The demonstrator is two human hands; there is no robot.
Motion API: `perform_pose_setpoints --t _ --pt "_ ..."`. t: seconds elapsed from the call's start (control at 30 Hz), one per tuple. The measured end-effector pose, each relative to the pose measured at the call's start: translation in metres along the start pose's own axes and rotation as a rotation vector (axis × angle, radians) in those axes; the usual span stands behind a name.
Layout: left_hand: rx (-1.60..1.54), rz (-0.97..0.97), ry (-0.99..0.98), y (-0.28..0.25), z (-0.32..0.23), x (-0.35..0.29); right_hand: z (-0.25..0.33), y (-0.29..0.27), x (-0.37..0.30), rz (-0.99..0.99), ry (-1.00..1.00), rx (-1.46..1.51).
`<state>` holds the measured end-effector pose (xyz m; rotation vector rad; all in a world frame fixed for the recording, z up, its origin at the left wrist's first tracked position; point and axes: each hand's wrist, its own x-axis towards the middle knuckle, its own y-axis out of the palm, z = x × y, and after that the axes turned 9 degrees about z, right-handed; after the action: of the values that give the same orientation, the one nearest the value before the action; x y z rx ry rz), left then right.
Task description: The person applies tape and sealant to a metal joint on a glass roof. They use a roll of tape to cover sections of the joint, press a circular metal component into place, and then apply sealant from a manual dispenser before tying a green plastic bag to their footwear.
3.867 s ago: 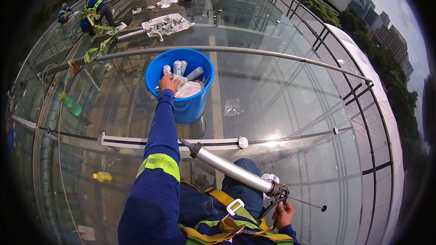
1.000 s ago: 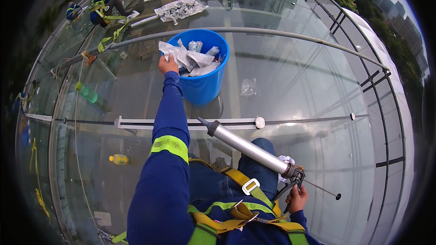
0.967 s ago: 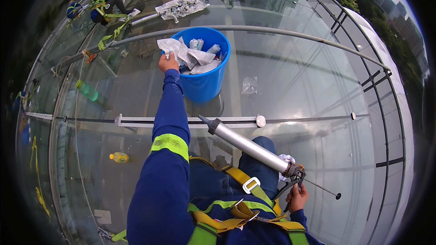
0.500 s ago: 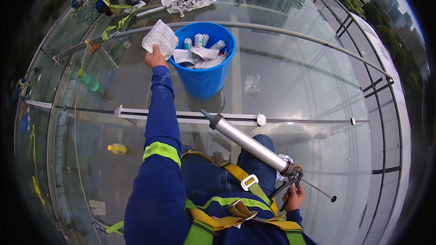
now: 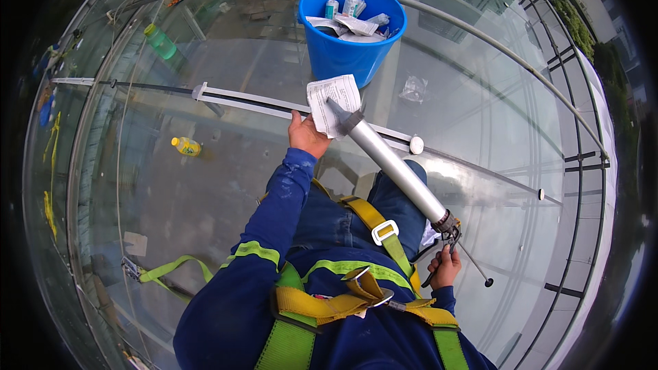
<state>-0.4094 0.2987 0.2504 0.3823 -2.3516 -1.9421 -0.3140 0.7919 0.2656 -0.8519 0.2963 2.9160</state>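
Observation:
My left hand grips a piece of printed paper under the nozzle of a caulking gun. The nozzle tip lies over the paper; whether they touch I cannot tell. The gun's long silver barrel slants from the nozzle down to the right, across my right thigh. My right hand is closed round the black handle at its rear end, and a thin rod with a black knob sticks out beyond it. Past the paper stands a blue bucket with sealant tubes and crumpled paper inside.
A white slotted bar crosses the glass surface before me, and a metal pipe runs behind the bucket. Left of me are a green bottle and a small yellow bottle. A railing curves along the right. I wear harness straps.
My left hand has come back from beside the bucket to the nozzle, bringing the paper with it. The view has tilted nearer to me. My right hand still holds the caulking gun.

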Motion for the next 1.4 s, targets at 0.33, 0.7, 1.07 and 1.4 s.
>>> perform_pose_setpoints --t 0.33,0.7,1.07,1.4 --pt "0.515 0.189 0.081 -0.058 0.011 0.023 -0.004 -0.065 -0.001 0.296 0.267 0.555" --pt "-0.140 0.123 0.071 -0.021 0.024 0.015 -0.006 -0.043 -0.030 0.613 0.247 0.802" --pt "-0.021 0.113 0.064 0.004 0.023 0.012 -0.013 -0.052 -0.026 0.679 0.436 0.962" --pt "0.544 0.132 0.216 -0.027 0.016 0.035 -0.011 -0.049 -0.022 0.335 0.055 0.389"
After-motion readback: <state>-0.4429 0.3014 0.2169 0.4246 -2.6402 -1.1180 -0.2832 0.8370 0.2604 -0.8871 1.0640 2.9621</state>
